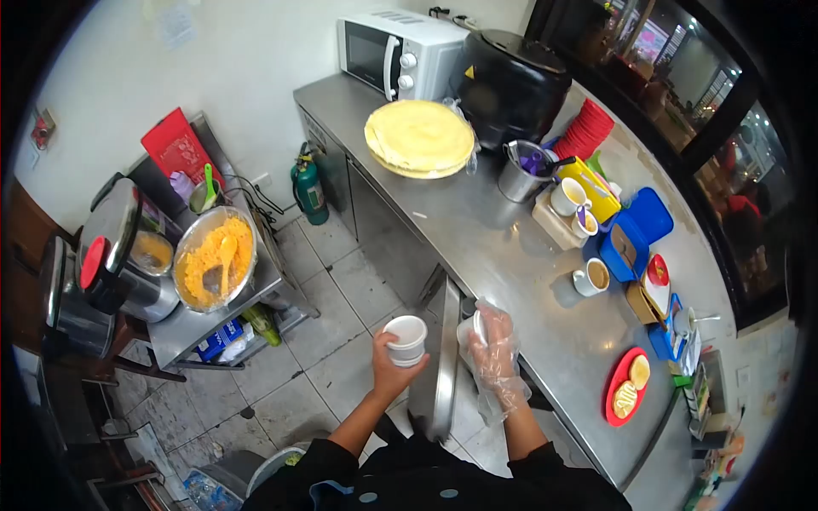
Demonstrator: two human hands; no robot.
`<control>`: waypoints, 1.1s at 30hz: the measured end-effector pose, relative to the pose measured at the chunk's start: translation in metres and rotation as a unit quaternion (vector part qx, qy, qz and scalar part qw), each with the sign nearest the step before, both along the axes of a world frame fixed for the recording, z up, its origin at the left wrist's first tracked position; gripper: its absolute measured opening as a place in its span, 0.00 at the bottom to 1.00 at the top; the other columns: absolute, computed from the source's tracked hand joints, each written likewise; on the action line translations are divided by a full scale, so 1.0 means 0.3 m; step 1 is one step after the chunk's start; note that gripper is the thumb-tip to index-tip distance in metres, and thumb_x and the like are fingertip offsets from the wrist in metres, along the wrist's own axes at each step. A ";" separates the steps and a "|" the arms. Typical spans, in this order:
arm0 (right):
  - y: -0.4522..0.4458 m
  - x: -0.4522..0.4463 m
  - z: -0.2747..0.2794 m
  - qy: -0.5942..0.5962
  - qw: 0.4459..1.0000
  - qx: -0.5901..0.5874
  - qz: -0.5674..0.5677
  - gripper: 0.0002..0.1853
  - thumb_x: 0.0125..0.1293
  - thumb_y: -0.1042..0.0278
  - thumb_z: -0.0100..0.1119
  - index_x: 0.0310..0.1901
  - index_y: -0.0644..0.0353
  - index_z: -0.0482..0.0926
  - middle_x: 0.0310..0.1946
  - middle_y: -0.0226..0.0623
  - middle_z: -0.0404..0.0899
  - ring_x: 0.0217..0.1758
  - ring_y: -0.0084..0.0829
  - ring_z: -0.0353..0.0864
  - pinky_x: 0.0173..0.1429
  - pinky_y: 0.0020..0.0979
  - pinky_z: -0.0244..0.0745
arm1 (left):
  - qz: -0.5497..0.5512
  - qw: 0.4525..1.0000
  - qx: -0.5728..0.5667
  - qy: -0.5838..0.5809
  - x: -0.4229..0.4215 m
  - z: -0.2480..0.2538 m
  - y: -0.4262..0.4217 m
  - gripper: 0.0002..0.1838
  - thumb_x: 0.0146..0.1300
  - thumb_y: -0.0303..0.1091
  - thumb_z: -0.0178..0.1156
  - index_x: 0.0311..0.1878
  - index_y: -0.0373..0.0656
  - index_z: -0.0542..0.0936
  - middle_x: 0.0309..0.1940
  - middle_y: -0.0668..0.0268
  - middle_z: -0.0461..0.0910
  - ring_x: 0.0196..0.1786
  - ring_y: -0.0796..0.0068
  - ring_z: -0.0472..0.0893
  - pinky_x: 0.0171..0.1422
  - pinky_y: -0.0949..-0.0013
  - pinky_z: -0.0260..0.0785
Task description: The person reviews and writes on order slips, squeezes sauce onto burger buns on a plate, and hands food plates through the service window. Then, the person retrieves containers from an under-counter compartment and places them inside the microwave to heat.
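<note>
My left hand, bare, is wrapped around a small stack of white cups, held upright over the tiled floor. My right hand wears a clear plastic glove. Its fingers curl around a white cup above the pulled-out drawer below the counter edge. The glove and fingers partly hide that cup. The drawer's metal front stands between my two hands; most of its inside is hidden from view.
The steel counter holds a stack of pale yellow flat rounds, a microwave, a black cooker, mugs and a red plate. On the left, a bowl of orange food sits beside large pots. A fire extinguisher stands on the floor.
</note>
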State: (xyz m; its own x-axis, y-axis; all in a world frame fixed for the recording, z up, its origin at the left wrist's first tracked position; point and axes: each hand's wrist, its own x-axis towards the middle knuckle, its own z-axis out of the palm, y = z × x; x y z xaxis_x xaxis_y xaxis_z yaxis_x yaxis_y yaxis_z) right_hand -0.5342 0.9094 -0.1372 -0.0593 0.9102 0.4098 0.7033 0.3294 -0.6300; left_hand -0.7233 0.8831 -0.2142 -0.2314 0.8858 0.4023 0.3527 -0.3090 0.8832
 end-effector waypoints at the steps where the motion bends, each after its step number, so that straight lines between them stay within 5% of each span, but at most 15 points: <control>1: 0.041 -0.012 0.032 0.006 1.000 0.005 0.004 0.26 0.51 0.64 0.60 0.53 0.58 0.71 0.45 0.48 0.70 0.48 0.47 0.71 0.51 0.43 0.67 | -0.016 1.000 0.008 0.012 0.002 0.036 0.031 0.35 0.35 0.34 0.75 0.45 0.45 0.61 0.43 0.53 0.68 0.47 0.55 0.72 0.50 0.61 0.66; 10: 0.376 -0.058 0.260 0.054 0.997 0.061 -0.006 0.24 0.59 0.60 0.55 0.57 0.56 0.68 0.47 0.47 0.69 0.49 0.45 0.70 0.53 0.42 0.66 | -0.099 0.985 0.023 -0.141 -0.052 0.385 0.588 0.39 0.41 0.29 0.74 0.50 0.48 0.54 0.45 0.58 0.67 0.47 0.67 0.73 0.47 0.67 0.70; 16: 0.797 -0.065 0.291 0.093 0.996 0.009 -0.014 0.21 0.63 0.58 0.51 0.55 0.59 0.70 0.50 0.48 0.71 0.53 0.45 0.70 0.58 0.40 0.63 | 0.016 0.985 0.097 -0.139 -0.249 0.497 1.209 0.37 0.45 0.31 0.72 0.52 0.44 0.55 0.42 0.58 0.70 0.45 0.68 0.73 0.47 0.67 0.68; 19: 1.025 -0.099 0.409 0.043 0.993 0.099 0.040 0.21 0.63 0.57 0.51 0.54 0.59 0.70 0.49 0.48 0.71 0.52 0.46 0.71 0.57 0.40 0.64 | 0.086 0.979 0.080 -0.168 -0.334 0.458 1.446 0.32 0.51 0.31 0.67 0.52 0.42 0.57 0.40 0.59 0.71 0.44 0.71 0.72 0.47 0.69 0.66; 24: 1.373 -0.246 0.486 -0.027 0.994 0.026 0.102 0.24 0.58 0.59 0.56 0.55 0.57 0.68 0.47 0.48 0.68 0.50 0.49 0.68 0.55 0.41 0.64 | 0.149 0.981 0.065 -0.104 -0.417 0.239 1.728 0.25 0.52 0.33 0.65 0.48 0.39 0.62 0.41 0.58 0.70 0.43 0.70 0.70 0.49 0.69 0.63; 27: 1.576 -0.367 0.479 -0.090 0.989 -0.025 0.113 0.25 0.57 0.60 0.58 0.56 0.57 0.67 0.44 0.50 0.67 0.49 0.48 0.67 0.54 0.42 0.64 | 0.087 0.992 0.095 -0.004 -0.398 0.072 1.911 0.24 0.46 0.30 0.67 0.44 0.40 0.64 0.39 0.57 0.68 0.44 0.62 0.70 0.51 0.64 0.63; 33: 1.824 -0.519 0.422 -0.132 0.990 -0.029 0.031 0.26 0.56 0.60 0.59 0.57 0.54 0.66 0.45 0.51 0.65 0.48 0.51 0.67 0.53 0.44 0.65 | -0.092 0.995 0.033 -0.011 -0.407 0.007 2.074 0.27 0.37 0.27 0.69 0.42 0.43 0.65 0.42 0.55 0.68 0.50 0.52 0.69 0.54 0.60 0.62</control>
State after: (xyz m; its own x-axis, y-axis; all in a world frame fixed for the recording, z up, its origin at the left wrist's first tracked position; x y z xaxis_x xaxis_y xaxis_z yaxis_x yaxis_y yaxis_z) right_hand -0.6898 1.4568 -0.0106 -0.2130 0.9233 0.3194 0.8256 0.3450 -0.4465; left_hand -0.8455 1.5053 -0.2120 -0.0763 0.8857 0.4579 0.2662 -0.4245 0.8654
